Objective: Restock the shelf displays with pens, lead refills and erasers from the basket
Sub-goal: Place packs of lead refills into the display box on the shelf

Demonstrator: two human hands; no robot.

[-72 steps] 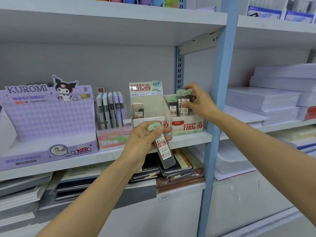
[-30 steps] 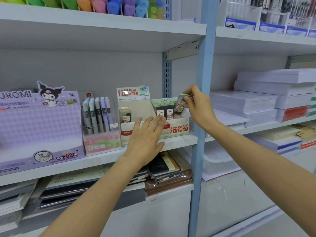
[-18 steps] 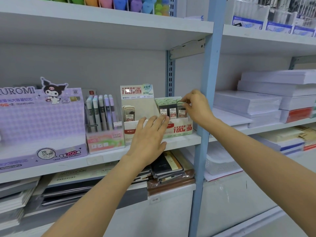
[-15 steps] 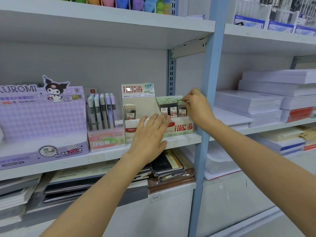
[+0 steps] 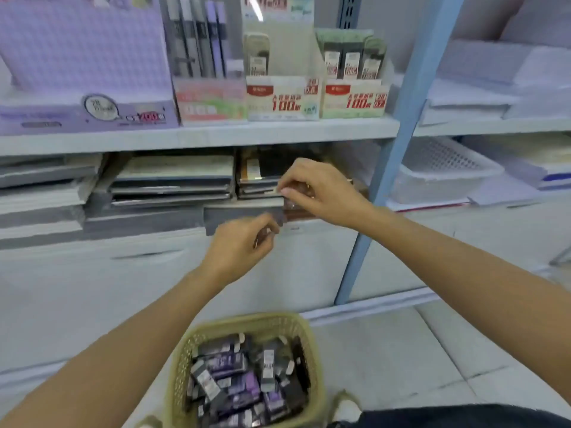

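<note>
A tan woven basket (image 5: 185,344) stands on the floor below me, filled with several dark and purple lead refill packs (image 5: 241,381). On the shelf above stand two refill display boxes: the right box (image 5: 352,100) holds three refill cases (image 5: 350,61), the left box (image 5: 281,100) holds one. My left hand (image 5: 244,245) and my right hand (image 5: 321,193) hang in front of the lower shelf, above the basket. Their fingers are loosely curled and I see nothing in them, though the frame is blurred.
A pen display (image 5: 197,35) and a purple display box (image 5: 86,57) sit left of the refill boxes. Stacked notebooks (image 5: 173,180) fill the lower shelf behind my hands. A blue shelf upright (image 5: 398,143) runs down on the right, with a white mesh tray (image 5: 441,171) beyond it.
My right hand left the refill case in the right display box. Both hands dropped from the shelf to the lower level, and my view tilted down so the basket shows.
</note>
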